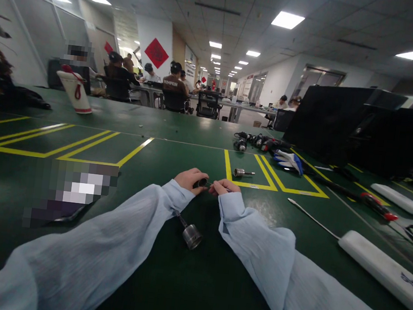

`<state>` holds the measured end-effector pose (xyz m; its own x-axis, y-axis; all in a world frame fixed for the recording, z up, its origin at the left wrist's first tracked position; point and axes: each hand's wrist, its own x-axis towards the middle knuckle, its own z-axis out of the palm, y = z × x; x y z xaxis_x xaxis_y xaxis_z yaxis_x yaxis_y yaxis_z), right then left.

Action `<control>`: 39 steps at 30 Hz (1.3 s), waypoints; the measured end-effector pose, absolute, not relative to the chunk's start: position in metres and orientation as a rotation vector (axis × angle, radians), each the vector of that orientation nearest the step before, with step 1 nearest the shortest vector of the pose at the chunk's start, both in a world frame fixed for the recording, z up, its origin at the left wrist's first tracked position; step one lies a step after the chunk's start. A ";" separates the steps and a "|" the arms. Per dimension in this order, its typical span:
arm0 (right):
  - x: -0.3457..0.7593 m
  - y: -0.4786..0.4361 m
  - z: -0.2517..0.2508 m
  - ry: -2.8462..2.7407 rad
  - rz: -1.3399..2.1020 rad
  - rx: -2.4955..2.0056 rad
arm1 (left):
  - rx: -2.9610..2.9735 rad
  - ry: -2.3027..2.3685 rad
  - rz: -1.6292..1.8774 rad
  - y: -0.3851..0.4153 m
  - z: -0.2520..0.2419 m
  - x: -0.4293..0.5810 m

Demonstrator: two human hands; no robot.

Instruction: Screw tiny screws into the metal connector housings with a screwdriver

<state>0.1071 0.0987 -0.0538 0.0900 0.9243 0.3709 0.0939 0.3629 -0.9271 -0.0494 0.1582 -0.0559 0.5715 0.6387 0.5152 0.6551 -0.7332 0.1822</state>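
Observation:
My left hand (188,178) is closed round a small dark cylindrical part (201,182) on the green table (162,279). My right hand (224,187) is pinched on a thin metal pin or tool that meets that part; its tip is too small to make out. Both hands touch in the middle of the table, in light blue sleeves. Between my forearms lies a metal socket on a rod (190,234). A second metal socket piece (240,173) lies just beyond my right hand, inside a yellow-taped box.
Yellow tape boxes (91,147) mark the table. Several dark parts (256,142) and a blue-white glove (288,160) lie far right. A red-handled screwdriver (375,205), white long tool (383,267), black monitors (348,122), a white bag (75,91); people sit at far desks.

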 end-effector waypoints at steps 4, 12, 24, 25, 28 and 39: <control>0.106 0.100 -0.054 -1.316 0.865 -0.996 | -2.731 -1.188 -0.912 0.158 -0.056 -0.049; 0.102 0.093 -0.052 -1.317 0.835 -0.949 | -2.752 -1.197 -1.037 0.160 -0.057 -0.051; 0.113 0.107 -0.055 -1.156 1.119 -0.943 | -2.810 -1.147 -1.012 0.153 -0.049 -0.049; 0.114 0.108 -0.055 -1.137 1.150 -0.934 | -2.817 -1.140 -1.025 0.152 -0.050 -0.050; 0.116 0.109 -0.054 -1.098 1.209 -0.908 | -2.837 -1.133 -1.063 0.152 -0.050 -0.050; 0.114 0.099 -0.046 -1.136 1.151 -0.892 | -2.840 -1.185 -1.108 0.152 -0.047 -0.048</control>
<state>0.1136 0.0988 -0.0464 0.0244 0.9777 0.2086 -0.2214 0.2088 -0.9526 -0.0482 0.1516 -0.0474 0.5100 0.6703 0.5390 0.5828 -0.7302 0.3566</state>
